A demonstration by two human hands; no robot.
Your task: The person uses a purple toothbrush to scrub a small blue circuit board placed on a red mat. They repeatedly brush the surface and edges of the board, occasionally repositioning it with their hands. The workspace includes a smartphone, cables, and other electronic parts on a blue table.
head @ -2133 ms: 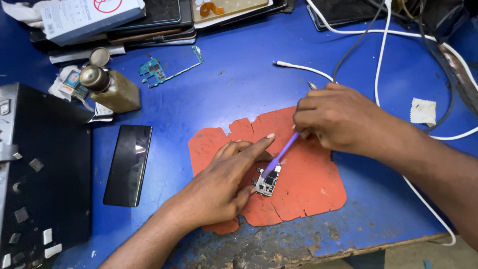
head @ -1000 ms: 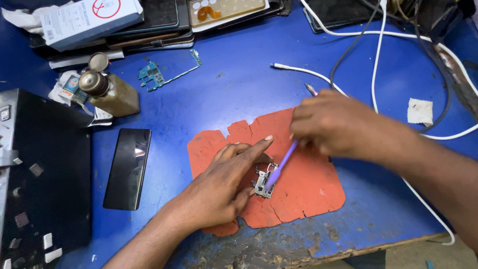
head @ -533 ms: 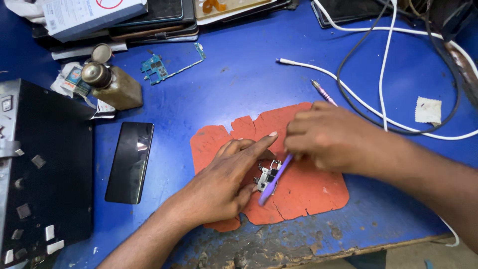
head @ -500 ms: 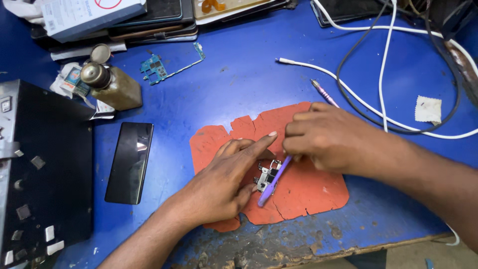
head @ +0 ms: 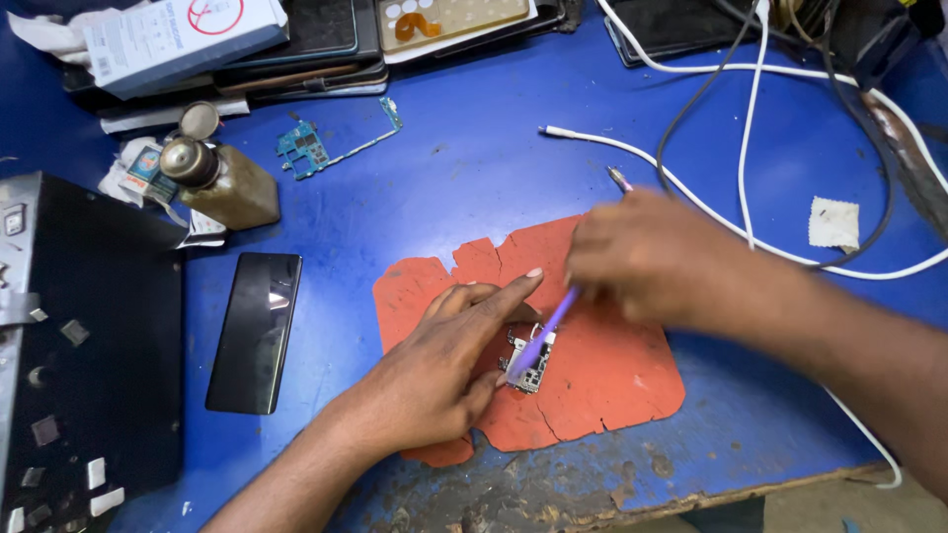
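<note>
A small circuit board (head: 529, 361) lies on a torn orange mat (head: 602, 380) on the blue table (head: 474, 178). My left hand (head: 444, 365) rests on the mat and presses the board's left edge with its fingers, index finger stretched out. My right hand (head: 657, 259), blurred by motion, grips a purple brush (head: 541, 333) whose tip touches the board.
A black phone (head: 255, 331) lies left of the mat. Behind it stand a brass bottle (head: 217, 178) and a small teal circuit board (head: 306, 148). A black box (head: 84, 345) fills the left edge. White cables (head: 750, 148) curl at the right, by a white scrap (head: 832, 222).
My right hand has been working the purple brush back and forth over the board. My left hand has stayed in place holding it.
</note>
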